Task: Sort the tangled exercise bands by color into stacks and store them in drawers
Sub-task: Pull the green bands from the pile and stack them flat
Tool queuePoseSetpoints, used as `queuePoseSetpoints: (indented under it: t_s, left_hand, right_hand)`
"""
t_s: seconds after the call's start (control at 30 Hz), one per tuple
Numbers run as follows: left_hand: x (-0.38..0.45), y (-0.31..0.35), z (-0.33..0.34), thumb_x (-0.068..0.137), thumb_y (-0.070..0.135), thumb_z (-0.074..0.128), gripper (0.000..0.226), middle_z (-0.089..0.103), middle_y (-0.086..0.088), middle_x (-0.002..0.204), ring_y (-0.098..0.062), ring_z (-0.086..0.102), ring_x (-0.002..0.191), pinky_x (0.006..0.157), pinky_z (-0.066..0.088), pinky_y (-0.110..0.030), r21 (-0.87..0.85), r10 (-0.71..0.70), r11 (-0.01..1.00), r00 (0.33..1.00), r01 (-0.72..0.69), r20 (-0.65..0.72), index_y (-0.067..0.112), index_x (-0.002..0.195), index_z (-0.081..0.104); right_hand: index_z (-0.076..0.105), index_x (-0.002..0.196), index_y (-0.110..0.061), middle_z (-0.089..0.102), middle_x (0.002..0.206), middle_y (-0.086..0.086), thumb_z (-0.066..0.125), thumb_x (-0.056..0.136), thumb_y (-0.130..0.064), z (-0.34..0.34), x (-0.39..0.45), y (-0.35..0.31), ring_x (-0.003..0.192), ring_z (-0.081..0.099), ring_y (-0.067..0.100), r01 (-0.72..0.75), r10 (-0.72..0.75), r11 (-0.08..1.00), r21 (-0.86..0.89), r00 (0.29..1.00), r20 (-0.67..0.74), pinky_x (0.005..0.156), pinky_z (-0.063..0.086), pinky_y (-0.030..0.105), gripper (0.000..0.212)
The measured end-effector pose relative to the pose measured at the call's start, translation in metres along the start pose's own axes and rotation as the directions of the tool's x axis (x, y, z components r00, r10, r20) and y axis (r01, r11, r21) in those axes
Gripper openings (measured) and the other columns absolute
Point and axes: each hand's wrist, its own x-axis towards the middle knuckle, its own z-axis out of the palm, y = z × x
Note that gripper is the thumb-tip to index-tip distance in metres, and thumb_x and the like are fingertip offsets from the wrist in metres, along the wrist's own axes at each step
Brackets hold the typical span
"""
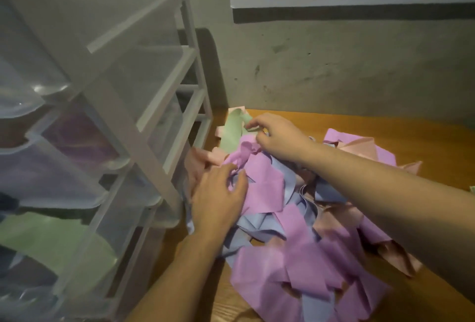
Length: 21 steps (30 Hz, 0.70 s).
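Observation:
A tangled heap of exercise bands (295, 231) in purple, blue and pink lies on the wooden table (424, 141). A green band (232, 132) sticks out at the heap's far left end. My right hand (276, 138) pinches the green band's edge between thumb and fingertips. A twisted purple band (243, 154) runs between both hands. My left hand (218, 201) lies on the heap's left side, its thumb and fingers closing round that purple band.
A white-framed unit of clear plastic drawers (110, 167) stands at the left, close to the heap. One lower drawer holds green bands (59, 234), a higher one something purple (77, 136). A grey wall (334, 64) rises right behind the table.

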Motion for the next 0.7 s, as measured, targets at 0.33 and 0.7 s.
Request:
queuePoseSetpoints:
  t_s: [0.33,0.7]
  left_hand:
    - [-0.012,-0.013,0.001,0.093,0.059,0.026,0.041,0.048,0.012,0.075,-0.009,0.049,0.074,0.062,0.041,-0.034,-0.253,-0.045,0.967,0.994,0.019,-0.099,0.028,0.072,0.043]
    - [-0.016,-0.009,-0.002,0.090,0.056,0.038,0.041,0.055,0.013,0.103,-0.006,0.051,0.090,0.072,0.050,-0.032,-0.264,0.071,0.958,0.986,-0.110,-0.153,0.022,0.084,0.060]
  right_hand:
    - [0.034,0.151,-0.041,0.052,0.146,0.001,0.050,0.087,-0.039,0.047,0.064,0.010,0.130,0.049,0.028,0.021,0.068,0.958,-0.286,0.952,0.298,0.104,0.043,0.039,0.065]
    - [0.069,0.110,-0.017,0.066,0.102,0.004,0.049,0.101,-0.033,0.016,0.000,0.029,0.096,0.060,0.028,0.011,0.043,0.980,-0.197,0.963,0.265,0.083,0.049,0.040,0.026]
